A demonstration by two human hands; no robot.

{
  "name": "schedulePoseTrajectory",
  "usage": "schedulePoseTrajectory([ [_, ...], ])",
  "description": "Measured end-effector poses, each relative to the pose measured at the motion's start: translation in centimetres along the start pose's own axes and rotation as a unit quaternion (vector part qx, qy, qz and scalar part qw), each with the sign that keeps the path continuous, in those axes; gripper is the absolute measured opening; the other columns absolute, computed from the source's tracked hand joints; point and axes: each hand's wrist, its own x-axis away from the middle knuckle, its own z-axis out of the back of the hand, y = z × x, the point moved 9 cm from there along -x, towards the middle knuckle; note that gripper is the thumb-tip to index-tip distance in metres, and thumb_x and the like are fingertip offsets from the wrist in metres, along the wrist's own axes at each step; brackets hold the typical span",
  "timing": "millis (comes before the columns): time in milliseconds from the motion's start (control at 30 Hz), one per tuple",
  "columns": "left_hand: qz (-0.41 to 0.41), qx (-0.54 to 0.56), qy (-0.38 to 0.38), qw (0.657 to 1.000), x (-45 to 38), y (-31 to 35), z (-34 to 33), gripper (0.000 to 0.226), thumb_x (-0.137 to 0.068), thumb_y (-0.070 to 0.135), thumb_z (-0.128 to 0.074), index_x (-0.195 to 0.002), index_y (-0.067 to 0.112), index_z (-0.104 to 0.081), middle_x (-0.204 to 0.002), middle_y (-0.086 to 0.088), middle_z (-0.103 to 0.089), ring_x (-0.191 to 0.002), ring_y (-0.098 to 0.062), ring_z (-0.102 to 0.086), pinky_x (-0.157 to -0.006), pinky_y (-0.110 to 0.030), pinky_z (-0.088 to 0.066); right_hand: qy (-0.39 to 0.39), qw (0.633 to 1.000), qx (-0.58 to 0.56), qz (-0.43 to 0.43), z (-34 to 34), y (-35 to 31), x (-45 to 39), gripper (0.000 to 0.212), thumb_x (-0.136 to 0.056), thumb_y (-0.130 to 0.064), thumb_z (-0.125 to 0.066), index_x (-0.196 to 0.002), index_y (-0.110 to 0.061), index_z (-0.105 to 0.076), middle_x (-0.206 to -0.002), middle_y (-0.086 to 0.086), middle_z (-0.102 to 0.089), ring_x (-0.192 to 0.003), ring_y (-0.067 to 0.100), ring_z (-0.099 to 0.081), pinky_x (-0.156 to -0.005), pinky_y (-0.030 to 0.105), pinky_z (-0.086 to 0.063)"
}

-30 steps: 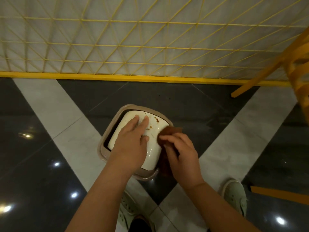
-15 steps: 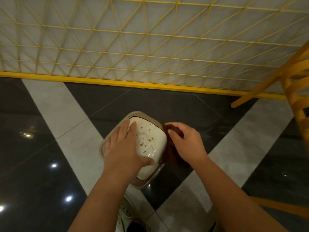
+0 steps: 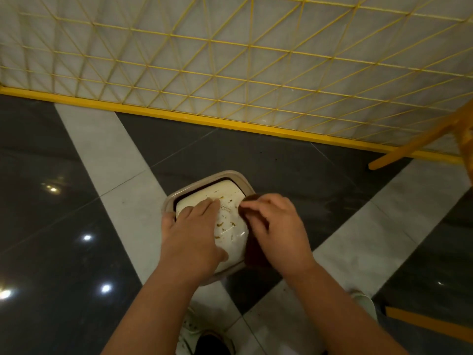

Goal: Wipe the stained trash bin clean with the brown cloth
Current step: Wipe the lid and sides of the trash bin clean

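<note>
The trash bin (image 3: 231,216) stands on the floor at centre frame, its cream top speckled with brown stains. The left hand (image 3: 190,235) lies flat on that top with straight fingers, steadying it. The right hand (image 3: 277,231) pinches the brown cloth (image 3: 252,252) against the bin's right edge, the cloth draped down that side. Wiping seems mid-course, since stains remain between the hands. Next, the cloth should likely sweep leftward over the speckles while the bin is held firm.
</note>
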Motion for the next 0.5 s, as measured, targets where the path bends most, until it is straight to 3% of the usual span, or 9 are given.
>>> schedulePoseTrajectory([
  [133, -0.001, 0.007, -0.008, 1.000, 0.3, 0.1, 0.1, 0.097, -0.072, 0.054, -0.068, -0.147, 0.039, -0.009, -0.153, 0.016, -0.019, -0.138, -0.011, -0.021, -0.116, -0.043, -0.008, 0.005, 0.967, -0.135, -0.214, -0.3, 5.9, 0.1, 0.021, -0.093, -0.022, -0.057, -0.105, -0.036, -0.066, -0.106, -0.015, -0.058, -0.096, -0.005, -0.053, -0.085, 0.011, -0.040],
  [200, -0.007, -0.005, -0.013, 1.000, 0.3, 0.1, 0.2, 0.097, -0.074, 0.051, -0.068, -0.148, 0.038, -0.006, -0.154, 0.015, -0.018, -0.139, -0.010, -0.019, -0.116, -0.042, -0.005, 0.015, 0.963, -0.130, -0.237, -0.5, 6.1, 2.9, 0.023, -0.093, -0.021, -0.057, -0.104, -0.040, -0.063, -0.105, -0.017, -0.058, -0.097, -0.008, -0.053, -0.084, 0.007, -0.041],
  [300, -0.021, -0.019, -0.031, 0.999, 0.1, -0.2, 0.1, 0.097, -0.075, 0.049, -0.068, -0.148, 0.038, -0.004, -0.155, 0.015, -0.013, -0.140, -0.010, -0.015, -0.114, -0.041, -0.003, 0.048, 0.980, -0.102, -0.163, -0.2, 3.5, 5.9, 0.032, -0.090, -0.018, -0.062, -0.110, -0.043, -0.060, -0.107, -0.021, -0.056, -0.103, -0.014, -0.049, -0.087, 0.000, -0.035],
  [433, -0.046, -0.013, -0.047, 0.998, 0.0, -0.4, 0.1, 0.097, -0.074, 0.052, -0.068, -0.148, 0.040, -0.006, -0.156, 0.017, -0.011, -0.141, -0.010, -0.014, -0.114, -0.042, -0.004, 0.009, 0.999, -0.008, 0.035, -0.4, -1.7, 3.1, 0.027, -0.087, -0.017, -0.066, -0.112, -0.028, -0.068, -0.108, -0.010, -0.060, -0.102, 0.002, -0.049, -0.090, 0.009, -0.036],
  [500, -0.055, -0.009, -0.041, 0.998, -0.1, -0.4, 0.3, 0.096, -0.074, 0.050, -0.069, -0.148, 0.041, -0.008, -0.156, 0.017, -0.013, -0.141, -0.010, -0.014, -0.114, -0.043, -0.002, -0.029, 0.998, 0.043, 0.047, -0.8, -2.3, 0.1, 0.024, -0.087, -0.021, -0.064, -0.110, -0.029, -0.068, -0.106, -0.010, -0.060, -0.099, 0.004, -0.047, -0.085, 0.015, -0.037],
])
